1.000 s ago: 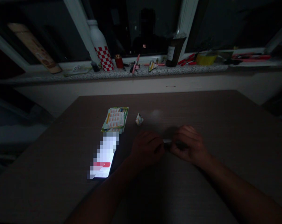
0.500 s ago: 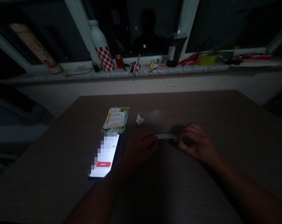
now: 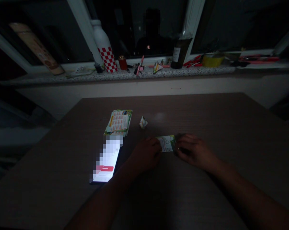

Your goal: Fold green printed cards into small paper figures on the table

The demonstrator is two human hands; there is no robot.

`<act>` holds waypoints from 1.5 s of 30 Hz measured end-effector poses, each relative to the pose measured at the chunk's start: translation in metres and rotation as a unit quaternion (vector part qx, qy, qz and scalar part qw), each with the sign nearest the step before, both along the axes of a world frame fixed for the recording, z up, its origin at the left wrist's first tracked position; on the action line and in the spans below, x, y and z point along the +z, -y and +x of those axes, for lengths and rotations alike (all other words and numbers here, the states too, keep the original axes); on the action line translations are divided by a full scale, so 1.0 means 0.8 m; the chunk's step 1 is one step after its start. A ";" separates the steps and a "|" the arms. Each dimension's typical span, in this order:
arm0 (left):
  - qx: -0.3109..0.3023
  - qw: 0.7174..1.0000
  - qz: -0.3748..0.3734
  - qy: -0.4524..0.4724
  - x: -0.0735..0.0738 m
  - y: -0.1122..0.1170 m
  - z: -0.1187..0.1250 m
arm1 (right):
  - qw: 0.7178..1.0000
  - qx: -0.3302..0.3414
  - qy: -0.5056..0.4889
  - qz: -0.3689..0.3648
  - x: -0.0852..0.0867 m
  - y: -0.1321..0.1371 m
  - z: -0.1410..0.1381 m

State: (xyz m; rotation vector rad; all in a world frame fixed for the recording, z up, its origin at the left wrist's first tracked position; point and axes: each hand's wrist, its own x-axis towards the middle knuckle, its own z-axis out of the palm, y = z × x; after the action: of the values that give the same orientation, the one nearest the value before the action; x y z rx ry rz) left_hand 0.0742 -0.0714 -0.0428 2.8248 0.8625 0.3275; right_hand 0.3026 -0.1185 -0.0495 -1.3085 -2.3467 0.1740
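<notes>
Grip: left hand (image 3: 144,155) and right hand (image 3: 195,152) pinch small card (image 3: 167,143) ends on table (image 3: 213,111)

A dim room: brown table (image 3: 206,108) below a cluttered stone windowsill (image 3: 125,75) and dark windows (image 3: 139,28).

No words or numbers can be read in this dim view of a table (image 3: 218,111) and windowsill (image 3: 125,75).

Near the table's middle, a small card (image 3: 167,143) carries pale print on green, too small to read. At ten o'clock from it, a stack of cards (image 3: 118,122) shows an orange calendar-like grid with illegible digits. At eight o'clock, a lit phone (image 3: 106,161) has a blurred screen above a red bar. At twelve o'clock on the sill, a dark bottle (image 3: 180,51) bears an unreadable pale label.
</notes>
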 end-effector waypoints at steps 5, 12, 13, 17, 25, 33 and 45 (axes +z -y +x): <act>0.006 1.000 -0.012 -0.004 -0.002 0.001 0.004 | 0.999 0.021 0.014 -0.026 0.000 0.003 -0.015; 0.027 0.999 -0.028 0.022 -0.008 0.000 0.007 | 0.998 -0.022 -0.035 -0.049 -0.011 -0.007 -0.036; 0.028 0.999 -0.030 0.025 -0.008 0.000 0.008 | 0.996 -0.046 -0.051 -0.054 -0.012 -0.009 -0.039; 0.040 0.998 -0.036 0.035 -0.009 -0.001 0.013 | 0.986 -0.122 -0.079 -0.079 -0.016 -0.016 -0.047; 0.065 0.996 -0.045 0.042 -0.008 -0.001 0.014 | 0.980 -0.136 -0.104 -0.100 -0.018 -0.014 -0.035; 0.068 0.996 -0.049 0.039 -0.010 -0.002 0.009 | 0.975 -0.147 -0.128 -0.107 -0.023 -0.014 -0.011; 0.093 0.994 -0.033 0.046 -0.018 -0.003 0.015 | 0.972 -0.138 -0.150 -0.116 -0.029 -0.013 0.001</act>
State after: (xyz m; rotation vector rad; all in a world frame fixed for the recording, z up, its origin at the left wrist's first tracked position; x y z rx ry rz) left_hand 0.0863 -0.0689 -0.0576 2.6526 1.0962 0.4425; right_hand 0.3031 -0.1082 -0.0723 -1.5791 -1.9144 0.5329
